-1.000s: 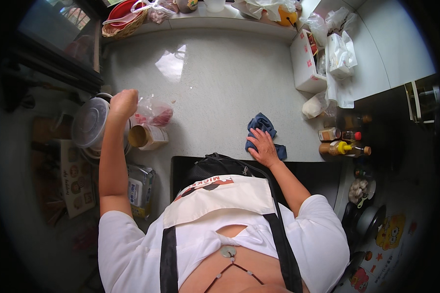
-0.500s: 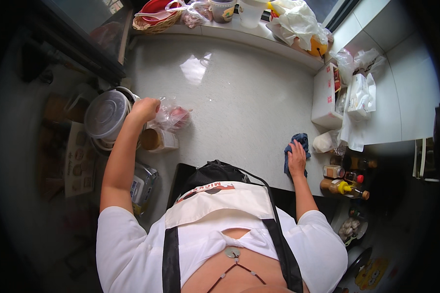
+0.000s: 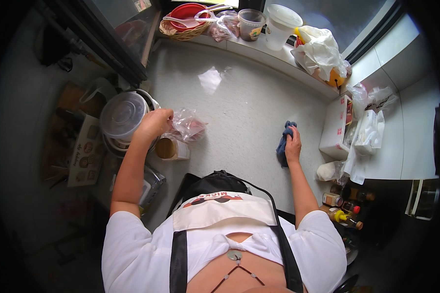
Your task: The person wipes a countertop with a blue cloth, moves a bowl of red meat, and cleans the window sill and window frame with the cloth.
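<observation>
Cloth (image 3: 282, 148): clasped in right hand (image 3: 293, 147).
Left hand (image 3: 155, 123): beside plastic bag (image 3: 193, 128), grip unclear.
Counter (image 3: 234, 122): apparently being wiped; next stroke needs steady pressure.

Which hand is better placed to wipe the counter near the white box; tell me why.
Right, I'd judge: the right hand holds the blue cloth and is nearer the white box. The left hand is across the counter, beside the clear plastic bag.

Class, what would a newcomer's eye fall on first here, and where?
Probably the blue cloth in the right hand, toward the right of the pale counter. Next might come the red bowl in the wicker basket on the back ledge, at upper left.
</observation>
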